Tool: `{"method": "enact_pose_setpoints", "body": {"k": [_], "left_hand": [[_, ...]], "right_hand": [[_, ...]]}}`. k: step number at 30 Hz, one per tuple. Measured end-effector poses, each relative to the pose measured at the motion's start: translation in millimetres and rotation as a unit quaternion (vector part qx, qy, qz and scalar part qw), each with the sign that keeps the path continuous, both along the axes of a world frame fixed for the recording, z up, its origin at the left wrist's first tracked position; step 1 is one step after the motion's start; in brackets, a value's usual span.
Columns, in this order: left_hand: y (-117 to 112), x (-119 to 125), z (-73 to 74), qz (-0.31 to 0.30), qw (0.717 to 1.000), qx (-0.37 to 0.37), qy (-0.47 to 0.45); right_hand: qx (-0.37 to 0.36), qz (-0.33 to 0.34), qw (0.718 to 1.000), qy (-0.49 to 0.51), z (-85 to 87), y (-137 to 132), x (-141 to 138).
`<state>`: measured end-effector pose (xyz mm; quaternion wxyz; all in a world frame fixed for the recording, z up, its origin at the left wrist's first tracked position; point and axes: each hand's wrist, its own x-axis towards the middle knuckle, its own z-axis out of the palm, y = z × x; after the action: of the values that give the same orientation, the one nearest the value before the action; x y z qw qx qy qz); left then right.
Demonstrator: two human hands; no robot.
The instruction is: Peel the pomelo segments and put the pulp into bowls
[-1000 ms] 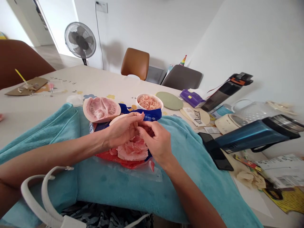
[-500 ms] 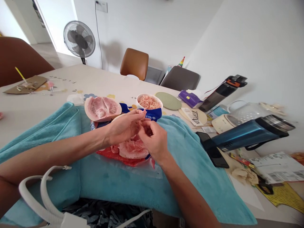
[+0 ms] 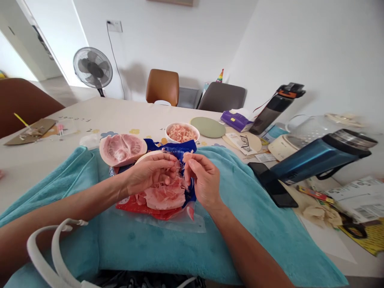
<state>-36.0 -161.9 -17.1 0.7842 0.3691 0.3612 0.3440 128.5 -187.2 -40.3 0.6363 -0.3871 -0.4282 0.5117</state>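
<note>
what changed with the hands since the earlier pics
The hands have parted: fingertips that met over the fruit now have a gap. The right hand holds a pink piece clear of the left hand; whether the left holds anything is unclear. The fruit half and filled bowl stayed put.

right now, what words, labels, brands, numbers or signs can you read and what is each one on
"Flower", upside down, on the tablecloth.
Too small or blurred to read: the print on the blue and red bag, the mark on the blue bottle, the print on the white sheet.
</note>
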Motion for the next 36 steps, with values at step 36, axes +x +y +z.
{"method": "enact_pose_setpoints", "body": {"k": [36], "left_hand": [[-7.6, 11.6, -1.4, 0.081, 0.960, 0.225, 0.148]], "right_hand": [[0.237, -0.109, 0.881, -0.396, 2.2, -2.5, 11.4]]}}
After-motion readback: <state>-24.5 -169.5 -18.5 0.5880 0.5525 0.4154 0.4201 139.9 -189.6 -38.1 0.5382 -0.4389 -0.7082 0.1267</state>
